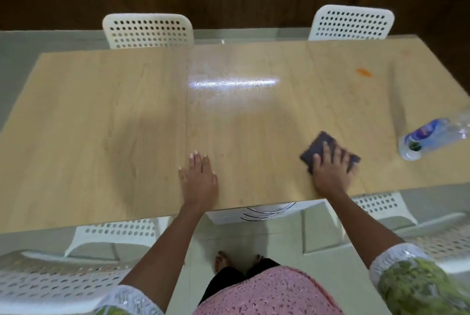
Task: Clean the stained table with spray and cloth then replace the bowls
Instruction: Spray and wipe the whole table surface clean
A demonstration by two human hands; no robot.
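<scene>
Cloth: a dark cloth (328, 150) lay flat near the table's (101, 116) near edge, right of centre.
Right hand: the right hand (332, 171) pressed down on the cloth, fingers spread and straight, arm reaching forward from the near side.
Left hand: the left hand (199, 176) rested palm-down on bare wood, fingers straight and close together, holding nothing.
Stain: an orange stain (364, 72) marked the far right.
Bottle: a clear bottle (432, 138) lay at the right edge.
Chairs: white perforated chairs (148, 31) stood beyond the far side.
</scene>
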